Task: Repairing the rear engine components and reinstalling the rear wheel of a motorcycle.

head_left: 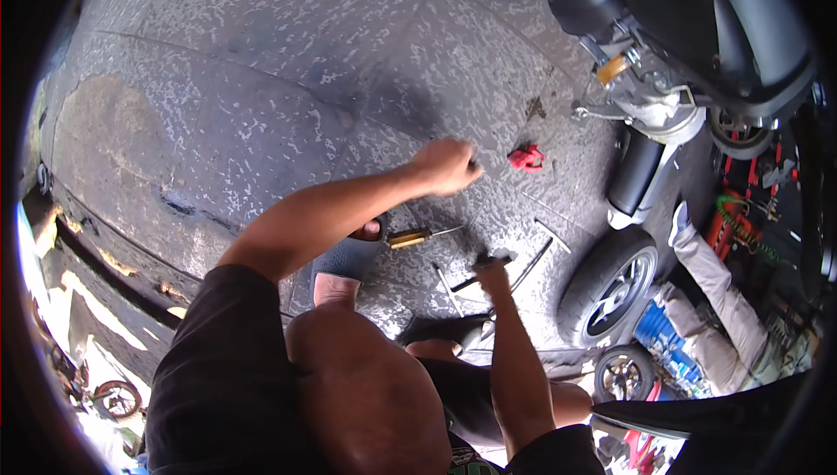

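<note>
Grey, scuffed and flecked with paler patches, the floor (pixel 288 74) is spread under everything in view. Its upper right is filled by a dark motor vehicle (pixel 697 21), whose metal engine parts are left exposed on the near side. Below it a loose wheel (pixel 606 287) with a black tyre and a spoked rim is seen tilted. Just above that wheel, a black muffler (pixel 638 174) is carried on the vehicle's underside. A T-shaped metal tool (pixel 553 236) is laid on the floor near the wheel, to its left. Farther left, a screwdriver (pixel 410 238) with a yellow handle is set down, its shaft directed to the right. The left hand (pixel 446 168) is held above the screwdriver with its fingers curled together; whether anything small is enclosed cannot be told. By the right hand (pixel 494 276) a dark bar (pixel 465 284) is gripped, the fingers being wrapped around it, and it is held between the screwdriver and the loose wheel. Just below the bar, a thin metal rod (pixel 450 292) is seen. Smallest, a crumpled red cloth (pixel 527 157) is found to the right of the left hand, untouched.
</note>
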